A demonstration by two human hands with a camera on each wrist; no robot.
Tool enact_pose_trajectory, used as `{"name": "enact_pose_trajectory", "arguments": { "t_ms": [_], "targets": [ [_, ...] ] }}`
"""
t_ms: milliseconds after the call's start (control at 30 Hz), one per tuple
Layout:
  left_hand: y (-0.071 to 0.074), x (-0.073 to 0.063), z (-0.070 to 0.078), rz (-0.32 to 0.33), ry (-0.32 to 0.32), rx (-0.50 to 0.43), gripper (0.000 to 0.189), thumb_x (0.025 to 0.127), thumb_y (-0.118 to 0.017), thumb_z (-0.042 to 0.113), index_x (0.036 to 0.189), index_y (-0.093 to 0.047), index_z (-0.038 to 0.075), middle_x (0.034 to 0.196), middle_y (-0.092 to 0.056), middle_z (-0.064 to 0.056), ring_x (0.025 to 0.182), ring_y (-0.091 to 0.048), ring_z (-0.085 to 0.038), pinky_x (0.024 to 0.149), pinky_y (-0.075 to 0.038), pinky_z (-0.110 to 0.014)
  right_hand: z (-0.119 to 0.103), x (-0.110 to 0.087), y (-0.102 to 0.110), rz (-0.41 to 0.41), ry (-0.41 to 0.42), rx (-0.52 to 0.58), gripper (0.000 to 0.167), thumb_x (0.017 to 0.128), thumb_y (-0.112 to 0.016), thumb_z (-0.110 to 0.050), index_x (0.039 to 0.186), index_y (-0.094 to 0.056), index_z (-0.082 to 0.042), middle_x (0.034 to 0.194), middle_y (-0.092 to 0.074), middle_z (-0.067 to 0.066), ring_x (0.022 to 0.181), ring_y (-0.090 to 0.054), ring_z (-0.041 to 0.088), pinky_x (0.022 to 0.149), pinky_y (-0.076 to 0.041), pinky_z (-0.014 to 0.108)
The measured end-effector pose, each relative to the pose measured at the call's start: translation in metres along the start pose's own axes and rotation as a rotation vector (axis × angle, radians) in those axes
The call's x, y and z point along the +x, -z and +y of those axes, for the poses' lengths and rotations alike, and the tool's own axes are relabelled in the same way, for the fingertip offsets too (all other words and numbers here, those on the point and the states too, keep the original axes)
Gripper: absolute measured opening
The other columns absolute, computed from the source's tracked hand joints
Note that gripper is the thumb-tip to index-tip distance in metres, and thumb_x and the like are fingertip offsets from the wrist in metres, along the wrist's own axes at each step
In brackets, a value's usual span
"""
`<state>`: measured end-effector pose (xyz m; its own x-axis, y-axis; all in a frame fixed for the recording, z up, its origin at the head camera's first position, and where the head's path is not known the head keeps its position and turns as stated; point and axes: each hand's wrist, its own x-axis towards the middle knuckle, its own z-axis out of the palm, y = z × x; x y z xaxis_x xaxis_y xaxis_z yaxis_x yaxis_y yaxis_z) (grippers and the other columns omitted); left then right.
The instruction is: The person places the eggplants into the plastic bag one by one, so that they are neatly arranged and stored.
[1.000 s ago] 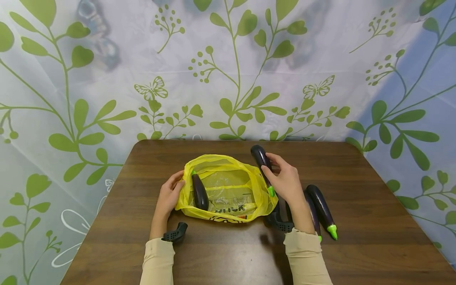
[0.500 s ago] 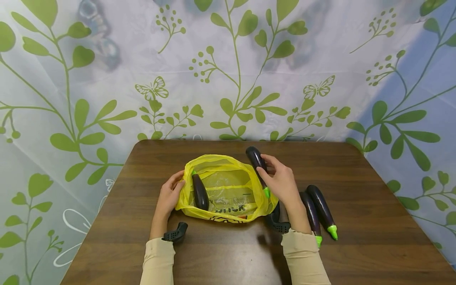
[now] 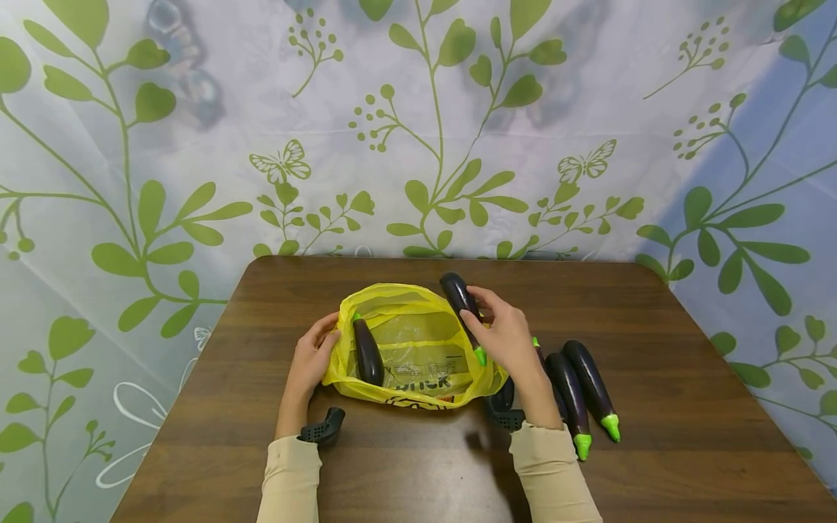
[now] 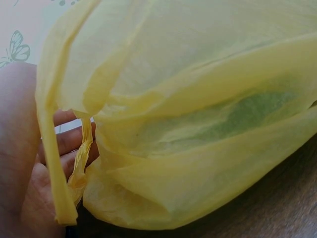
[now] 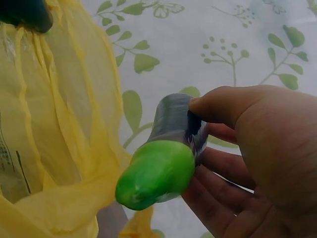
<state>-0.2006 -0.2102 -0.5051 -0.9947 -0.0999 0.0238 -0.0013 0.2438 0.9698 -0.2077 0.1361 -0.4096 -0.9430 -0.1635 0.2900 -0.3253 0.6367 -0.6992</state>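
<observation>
A yellow plastic bag [image 3: 375,393] lies with its mouth spread wide in the head view. My left hand [image 3: 314,357] holds its left rim, and the left wrist view shows a bag handle [image 4: 55,168] in front of the fingers. Inside, against the left wall, rests one dark purple eggplant [image 3: 369,357]. My right hand [image 3: 507,333] pinches a second eggplant [image 3: 458,294] between thumb and fingers over the bag's right rim. Its bright green stem end [image 5: 157,173] points down into the mouth.
More eggplants [image 3: 591,381] lie side by side on the wooden table [image 3: 680,436] right of the bag, partly hidden by my right forearm. Behind the table's far edge hangs a leaf-patterned cloth [image 3: 418,131]. A dark camera mount [image 3: 323,427] sits on my left wrist.
My right hand has moved left with its eggplant, from the bag's right edge to over the mouth. More of the eggplants on the table now show. My left hand stays put.
</observation>
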Motion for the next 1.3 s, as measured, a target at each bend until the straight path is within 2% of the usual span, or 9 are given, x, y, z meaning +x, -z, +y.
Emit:
{"name": "enact_pose_trajectory", "arguments": {
  "t_ms": [200, 500, 767, 1100, 1300],
  "targets": [
    [0.0, 0.0, -0.001, -0.004, -0.001, -0.016, 0.042, 0.107, -0.054, 0.02, 0.149, -0.054, 0.014, 0.149, -0.057, -0.012, 0.134, -0.055, -0.026, 0.09, -0.044, -0.01, -0.003, 0.001, -0.006, -0.015, 0.009, -0.003, 0.049, 0.099, -0.071, -0.021, 0.145, -0.058, -0.011, 0.131, -0.069, 0.017, 0.119, -0.067, 0.032, 0.093, -0.057, 0.048],
    [0.0, 0.0, -0.001, -0.001, -0.005, -0.024, 0.042, 0.107, -0.055, 0.019, 0.149, -0.055, 0.014, 0.149, -0.057, -0.012, 0.134, -0.055, -0.026, 0.09, -0.044, -0.01, -0.006, 0.002, -0.016, -0.042, 0.041, 0.018, 0.048, 0.099, -0.071, -0.023, 0.144, -0.059, -0.012, 0.132, -0.068, 0.014, 0.117, -0.067, 0.031, 0.092, -0.058, 0.047],
    [0.001, 0.001, 0.0, -0.003, -0.004, -0.01, 0.043, 0.107, -0.054, 0.021, 0.15, -0.054, 0.014, 0.15, -0.056, -0.011, 0.136, -0.054, -0.026, 0.094, -0.044, -0.013, -0.011, 0.001, -0.019, -0.059, 0.035, 0.033, 0.047, 0.1, -0.07, -0.025, 0.144, -0.06, -0.013, 0.134, -0.067, 0.015, 0.117, -0.067, 0.033, 0.09, -0.059, 0.047],
    [0.001, 0.002, -0.001, -0.005, -0.003, -0.019, 0.042, 0.108, -0.054, 0.021, 0.149, -0.055, 0.015, 0.149, -0.057, -0.011, 0.134, -0.055, -0.026, 0.092, -0.044, -0.012, -0.014, 0.001, -0.027, -0.08, 0.046, 0.028, 0.045, 0.1, -0.069, -0.024, 0.143, -0.06, -0.013, 0.133, -0.067, 0.015, 0.117, -0.067, 0.032, 0.089, -0.059, 0.047],
    [0.001, 0.0, 0.001, -0.004, 0.002, -0.023, 0.042, 0.107, -0.055, 0.02, 0.149, -0.055, 0.014, 0.15, -0.056, -0.011, 0.136, -0.054, -0.026, 0.095, -0.045, -0.016, -0.016, 0.0, -0.032, -0.09, 0.039, 0.028, 0.046, 0.101, -0.069, -0.026, 0.144, -0.06, -0.013, 0.134, -0.067, 0.015, 0.115, -0.068, 0.032, 0.088, -0.06, 0.045]
  ]
}}
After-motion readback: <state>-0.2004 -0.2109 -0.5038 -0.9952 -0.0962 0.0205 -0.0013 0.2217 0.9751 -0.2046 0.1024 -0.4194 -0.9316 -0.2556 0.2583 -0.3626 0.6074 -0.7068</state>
